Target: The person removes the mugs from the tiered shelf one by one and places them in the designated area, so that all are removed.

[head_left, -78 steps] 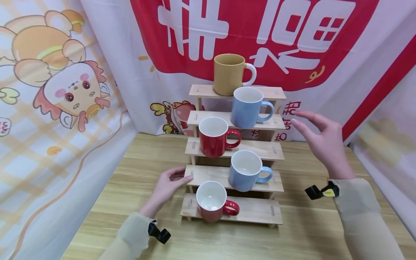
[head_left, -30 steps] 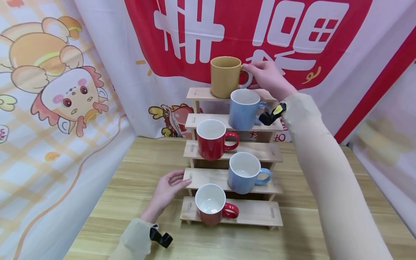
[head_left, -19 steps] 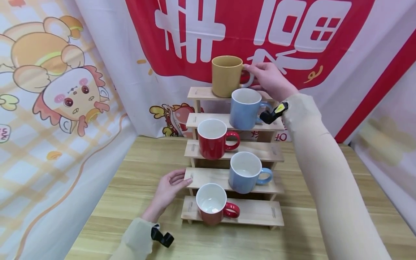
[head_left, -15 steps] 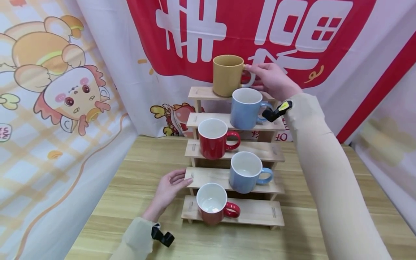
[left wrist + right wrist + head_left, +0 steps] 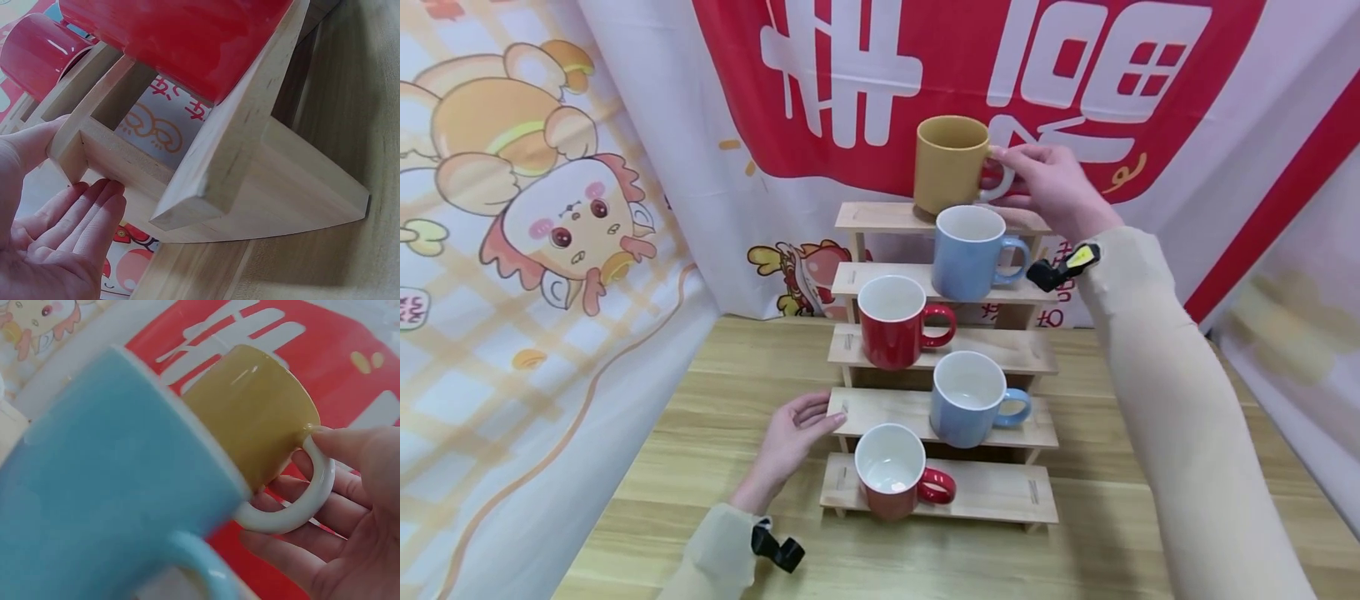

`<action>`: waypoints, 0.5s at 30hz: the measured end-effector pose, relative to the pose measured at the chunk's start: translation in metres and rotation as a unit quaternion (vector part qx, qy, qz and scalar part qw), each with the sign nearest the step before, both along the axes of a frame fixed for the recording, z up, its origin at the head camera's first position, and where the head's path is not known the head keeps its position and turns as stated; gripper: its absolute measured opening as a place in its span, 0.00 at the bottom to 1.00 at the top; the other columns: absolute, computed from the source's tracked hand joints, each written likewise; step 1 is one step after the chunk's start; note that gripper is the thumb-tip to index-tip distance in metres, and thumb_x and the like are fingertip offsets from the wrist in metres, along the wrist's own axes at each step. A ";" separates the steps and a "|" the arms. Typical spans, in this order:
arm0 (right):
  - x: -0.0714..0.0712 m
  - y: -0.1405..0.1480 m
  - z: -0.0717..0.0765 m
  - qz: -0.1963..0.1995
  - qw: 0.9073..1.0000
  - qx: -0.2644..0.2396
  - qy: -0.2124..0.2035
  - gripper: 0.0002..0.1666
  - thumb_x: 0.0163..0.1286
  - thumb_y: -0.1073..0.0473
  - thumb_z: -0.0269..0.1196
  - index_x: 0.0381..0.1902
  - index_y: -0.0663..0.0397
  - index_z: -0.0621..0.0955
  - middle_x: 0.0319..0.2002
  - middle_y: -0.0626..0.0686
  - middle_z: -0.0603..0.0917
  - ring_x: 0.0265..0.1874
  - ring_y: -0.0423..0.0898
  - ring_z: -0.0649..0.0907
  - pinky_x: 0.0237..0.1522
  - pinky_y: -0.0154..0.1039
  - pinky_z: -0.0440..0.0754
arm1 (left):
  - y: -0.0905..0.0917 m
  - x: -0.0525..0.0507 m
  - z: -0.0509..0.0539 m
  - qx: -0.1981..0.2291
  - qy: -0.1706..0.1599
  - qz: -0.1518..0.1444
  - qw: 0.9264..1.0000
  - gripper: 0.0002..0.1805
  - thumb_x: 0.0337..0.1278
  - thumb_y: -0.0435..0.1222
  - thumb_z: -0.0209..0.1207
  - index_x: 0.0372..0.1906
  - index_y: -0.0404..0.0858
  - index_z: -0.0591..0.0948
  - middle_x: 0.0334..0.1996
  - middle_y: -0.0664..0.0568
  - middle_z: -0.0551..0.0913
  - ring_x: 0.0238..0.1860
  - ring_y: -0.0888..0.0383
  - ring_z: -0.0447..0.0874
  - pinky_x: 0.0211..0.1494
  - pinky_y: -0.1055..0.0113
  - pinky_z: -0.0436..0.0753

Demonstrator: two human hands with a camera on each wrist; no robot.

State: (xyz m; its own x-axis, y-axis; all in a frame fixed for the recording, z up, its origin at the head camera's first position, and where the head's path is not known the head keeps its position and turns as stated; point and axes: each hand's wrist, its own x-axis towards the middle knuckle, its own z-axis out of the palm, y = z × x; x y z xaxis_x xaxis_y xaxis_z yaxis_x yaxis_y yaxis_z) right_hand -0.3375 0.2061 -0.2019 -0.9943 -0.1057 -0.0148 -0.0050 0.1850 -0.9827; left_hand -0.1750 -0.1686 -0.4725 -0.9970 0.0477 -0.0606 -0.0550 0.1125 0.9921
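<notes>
My right hand (image 5: pixel 1052 179) holds a mustard-yellow mug (image 5: pixel 951 167) by its white handle, at the top step of a wooden stepped stand (image 5: pixel 880 215). In the right wrist view, thumb and fingers are around the white handle (image 5: pixel 300 509), and the blue mug (image 5: pixel 119 475) in front hides part of the yellow one. The mug is upright, its base at or just above the step; I cannot tell which. My left hand (image 5: pixel 786 437) grips the left end of the second step from the bottom. In the left wrist view its thumb lies on the board (image 5: pixel 69 134) and its fingers underneath.
On the lower steps stand an upper blue mug (image 5: pixel 967 254), a red mug (image 5: pixel 891 325), a lower blue mug (image 5: pixel 966 400) and a bottom red mug (image 5: pixel 889 471). All their handles point right. Printed cloth (image 5: pixel 820 92) hangs behind the wood-grain table (image 5: pixel 737 358).
The right hand went from beside the stand to the yellow mug's handle, then the mug shifted right and slightly up in the head view. The left hand stayed on the stand.
</notes>
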 end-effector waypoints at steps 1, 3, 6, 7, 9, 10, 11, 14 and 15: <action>0.002 0.005 0.002 -0.004 1.000 0.002 0.006 0.41 0.56 0.34 0.71 0.65 0.45 0.80 0.62 0.54 0.80 0.58 0.52 0.82 0.58 0.38 0.81 | 0.000 0.000 0.000 0.000 0.000 0.000 1.000 0.32 0.57 0.37 0.74 0.64 0.29 0.76 0.58 0.37 0.81 0.60 0.43 0.80 0.59 0.63 0.82; 0.008 0.017 0.007 -0.018 1.000 0.012 0.017 0.41 0.55 0.34 0.71 0.65 0.44 0.81 0.61 0.54 0.81 0.57 0.52 0.82 0.57 0.36 0.81 | 0.001 0.001 0.001 0.001 -0.001 0.003 1.000 0.32 0.57 0.36 0.74 0.64 0.29 0.76 0.58 0.37 0.81 0.60 0.43 0.80 0.59 0.63 0.82; 0.017 0.035 0.014 -0.044 0.999 0.013 0.025 0.42 0.53 0.34 0.72 0.64 0.43 0.82 0.59 0.54 0.82 0.55 0.50 0.84 0.51 0.33 0.83 | 0.001 0.001 0.001 -0.002 -0.003 0.005 1.000 0.32 0.56 0.37 0.74 0.64 0.30 0.76 0.59 0.37 0.81 0.60 0.43 0.80 0.59 0.64 0.82; 0.021 0.042 0.016 -0.054 0.998 0.009 0.027 0.43 0.53 0.35 0.72 0.65 0.43 0.82 0.59 0.54 0.82 0.54 0.50 0.84 0.49 0.32 0.83 | 0.001 0.001 0.002 -0.001 -0.004 0.005 1.000 0.32 0.56 0.37 0.74 0.64 0.30 0.76 0.59 0.37 0.81 0.60 0.43 0.80 0.59 0.64 0.82; 0.028 0.055 0.017 -0.068 0.997 -0.005 0.033 0.43 0.53 0.36 0.73 0.66 0.45 0.81 0.58 0.55 0.82 0.52 0.49 0.84 0.47 0.31 0.84 | 0.001 0.001 0.002 0.002 -0.007 0.005 1.000 0.32 0.57 0.37 0.74 0.64 0.31 0.76 0.59 0.37 0.81 0.60 0.44 0.80 0.59 0.65 0.82; 0.032 0.062 0.018 -0.074 0.997 -0.009 0.036 0.43 0.53 0.37 0.73 0.66 0.46 0.81 0.57 0.55 0.82 0.50 0.49 0.84 0.46 0.31 0.84 | 0.002 0.001 0.002 0.002 -0.009 0.005 1.000 0.32 0.57 0.37 0.74 0.64 0.31 0.76 0.59 0.37 0.81 0.60 0.44 0.80 0.59 0.65 0.82; 0.036 0.068 0.018 -0.082 0.996 -0.013 0.039 0.43 0.53 0.37 0.73 0.66 0.47 0.80 0.56 0.55 0.81 0.48 0.49 0.84 0.44 0.30 0.84 | 0.002 0.001 0.003 0.003 -0.010 0.004 1.000 0.32 0.57 0.37 0.73 0.64 0.31 0.76 0.59 0.36 0.80 0.60 0.44 0.80 0.59 0.65 0.82; 0.047 0.089 0.018 -0.100 0.994 -0.032 0.040 0.44 0.53 0.38 0.74 0.66 0.48 0.80 0.53 0.53 0.80 0.46 0.47 0.82 0.42 0.30 0.85 | 0.002 0.002 0.003 0.002 -0.015 0.003 1.000 0.32 0.57 0.37 0.73 0.64 0.31 0.76 0.60 0.36 0.80 0.60 0.44 0.80 0.58 0.66 0.81; 0.051 0.095 0.017 -0.106 0.993 -0.038 0.038 0.44 0.53 0.38 0.74 0.66 0.47 0.80 0.53 0.52 0.79 0.46 0.47 0.82 0.40 0.30 0.85 | 0.002 0.002 0.003 0.001 -0.015 0.003 1.000 0.32 0.57 0.37 0.73 0.64 0.31 0.76 0.60 0.36 0.80 0.61 0.44 0.80 0.59 0.66 0.81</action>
